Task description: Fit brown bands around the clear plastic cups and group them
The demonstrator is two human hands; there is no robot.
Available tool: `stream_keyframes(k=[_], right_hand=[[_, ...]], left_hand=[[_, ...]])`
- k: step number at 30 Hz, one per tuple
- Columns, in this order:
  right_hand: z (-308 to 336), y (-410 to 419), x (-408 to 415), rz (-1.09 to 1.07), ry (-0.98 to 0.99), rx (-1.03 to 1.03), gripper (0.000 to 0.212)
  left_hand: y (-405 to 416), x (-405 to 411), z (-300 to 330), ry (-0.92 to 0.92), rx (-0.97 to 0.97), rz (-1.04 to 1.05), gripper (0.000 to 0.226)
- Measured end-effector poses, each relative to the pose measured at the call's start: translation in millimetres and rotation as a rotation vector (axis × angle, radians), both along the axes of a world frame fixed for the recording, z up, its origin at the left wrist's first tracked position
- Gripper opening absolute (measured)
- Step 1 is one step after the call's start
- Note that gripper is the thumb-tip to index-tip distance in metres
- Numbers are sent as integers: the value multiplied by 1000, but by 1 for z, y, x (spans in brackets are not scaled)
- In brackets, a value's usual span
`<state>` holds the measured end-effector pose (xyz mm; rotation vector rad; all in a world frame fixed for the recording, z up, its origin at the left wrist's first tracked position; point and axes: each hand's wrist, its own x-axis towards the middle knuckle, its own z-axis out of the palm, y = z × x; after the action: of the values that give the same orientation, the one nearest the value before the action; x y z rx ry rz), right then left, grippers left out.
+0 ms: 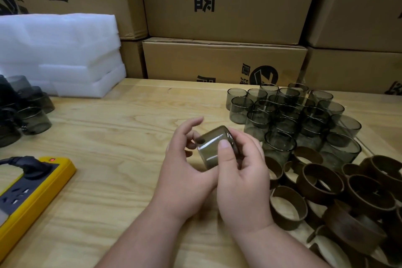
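Both hands hold one smoky clear plastic cup [212, 148] tilted on its side above the middle of the wooden table [108, 137]. My left hand [185, 165] curls its fingers around the cup's far side. My right hand [241, 169] grips it from the right, thumb pressed on its wall. Whether a brown band sits on this cup I cannot tell. Several bare cups [293, 113] stand grouped at the right. A heap of brown bands [339, 198] lies in front of them.
More dark cups [24, 113] lie at the far left edge. A yellow power strip [28, 189] with a black plug sits at the front left. White foam sheets [58, 54] are stacked at the back left. Cardboard boxes [224, 61] wall the table's far side.
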<state>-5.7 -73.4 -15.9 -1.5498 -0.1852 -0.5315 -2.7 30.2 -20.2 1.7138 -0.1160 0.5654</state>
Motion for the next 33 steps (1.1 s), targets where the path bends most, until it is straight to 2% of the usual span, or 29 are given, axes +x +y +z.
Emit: stream_keyframes(k=[2, 4, 10, 13, 16, 19, 22, 23, 27, 30, 33], right_hand=[[0, 0, 1, 3, 39, 18, 37], [-1, 0, 2, 12, 59, 17, 29], [-1, 1, 1, 59, 83, 23, 23], [-5, 1, 2, 68, 127, -6, 49], [-6, 0, -3, 25, 55, -131, 56], [-2, 1, -7, 17, 34, -219, 59], [0, 2, -9, -31, -14, -310, 48], [1, 3, -10, -55, -29, -359, 44], [4, 4, -16, -118, 0, -589, 38], [5, 5, -18, -131, 86, -729, 43], [5, 4, -17, -115, 108, -739, 49]], left_hand=[[0, -1, 1, -26, -26, 26, 91], [0, -2, 4, -51, -61, 34, 95], [-1, -1, 3, -42, -159, -37, 101], [-1, 0, 3, -22, -208, -28, 105], [1, 1, 4, 13, -268, 33, 107], [6, 2, 6, 14, -382, 95, 83], [9, 3, 9, 40, -482, 125, 54], [9, 3, 10, 54, -519, 135, 52], [9, 2, 13, 88, -632, 176, 67], [10, 2, 11, 95, -608, 180, 53], [9, 3, 9, 82, -600, 176, 49]])
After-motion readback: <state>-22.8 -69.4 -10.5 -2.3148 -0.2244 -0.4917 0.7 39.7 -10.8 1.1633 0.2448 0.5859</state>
